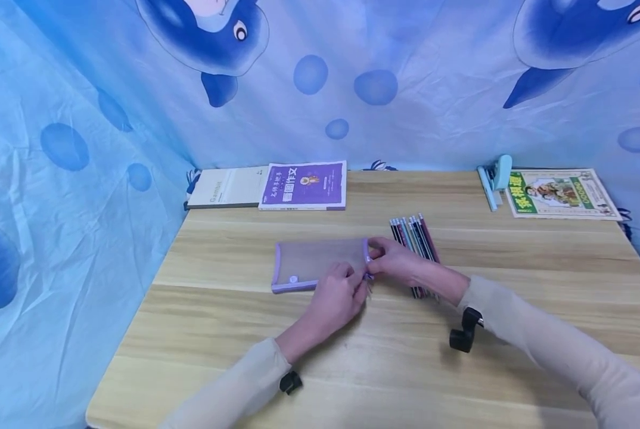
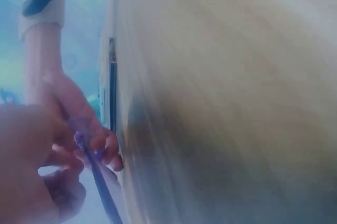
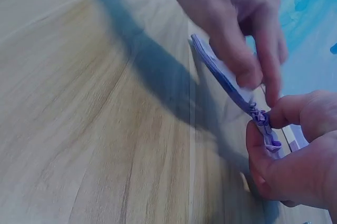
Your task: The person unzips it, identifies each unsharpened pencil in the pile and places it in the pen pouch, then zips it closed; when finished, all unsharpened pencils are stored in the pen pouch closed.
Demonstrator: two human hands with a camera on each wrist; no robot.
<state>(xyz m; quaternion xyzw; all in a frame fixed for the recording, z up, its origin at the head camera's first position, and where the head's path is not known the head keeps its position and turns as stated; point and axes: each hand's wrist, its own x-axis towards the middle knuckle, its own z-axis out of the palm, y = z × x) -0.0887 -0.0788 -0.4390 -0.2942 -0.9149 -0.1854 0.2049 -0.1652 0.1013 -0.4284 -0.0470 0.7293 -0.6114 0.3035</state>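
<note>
A mesh zipper pouch (image 1: pixel 311 256) with purple edging lies on the table in front of me. My right hand (image 1: pixel 397 262) pinches its right end between thumb and fingers, at the end of the purple zipper (image 3: pixel 259 116). Just over that zipper end is my left hand (image 1: pixel 335 295), its fingers bent. In the right wrist view, the left thumb and finger (image 3: pixel 251 79) stand apart, with nothing visible held between them. A small clear tab hangs near the zipper end. Several pencils (image 1: pixel 413 229) lie side by side, partly hidden under the right wrist.
At the back left, a purple book (image 1: pixel 304 186) lies against a pale book (image 1: pixel 229 186). On the back right are an illustrated booklet (image 1: pixel 564 192), a light-blue stapler-like object (image 1: pixel 502 171) and a slim blue stick (image 1: pixel 487 189). Blue printed cloth (image 1: pixel 277 131) hangs behind the table.
</note>
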